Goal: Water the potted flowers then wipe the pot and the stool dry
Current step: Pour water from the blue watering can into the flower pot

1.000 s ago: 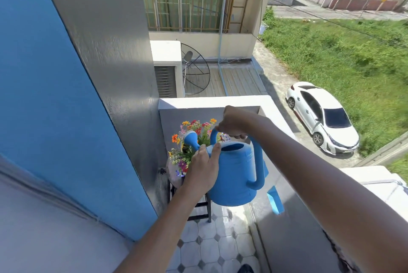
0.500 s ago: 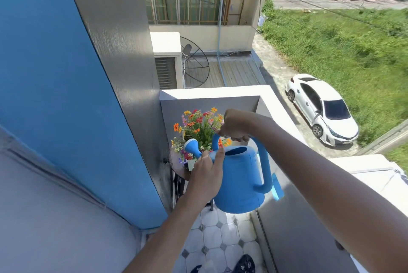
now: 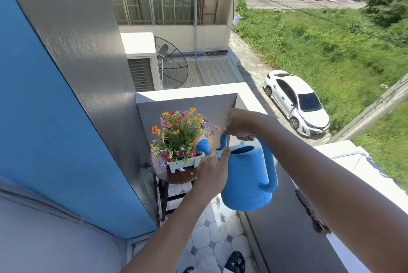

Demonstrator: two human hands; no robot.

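A blue watering can (image 3: 247,175) is held above the balcony floor, its rose head (image 3: 202,145) touching the right side of the colourful flowers (image 3: 180,135). My right hand (image 3: 239,126) grips the can's top handle. My left hand (image 3: 213,170) holds the base of the spout. The flowers grow in a pale rectangular pot (image 3: 186,163) standing on a round dark wooden stool (image 3: 176,176) in the balcony's far corner. No cloth is in view.
A blue and grey wall (image 3: 66,118) runs along the left. The white parapet (image 3: 198,92) closes the far side and the right. Tiled floor (image 3: 212,235) lies below, with my dark shoes (image 3: 235,261) at the bottom edge. A white car (image 3: 295,100) is parked far below.
The view has tilted down, so pot and stool show in full. The can has shifted right and its spout now sits at the flowers' right edge, lower than before.
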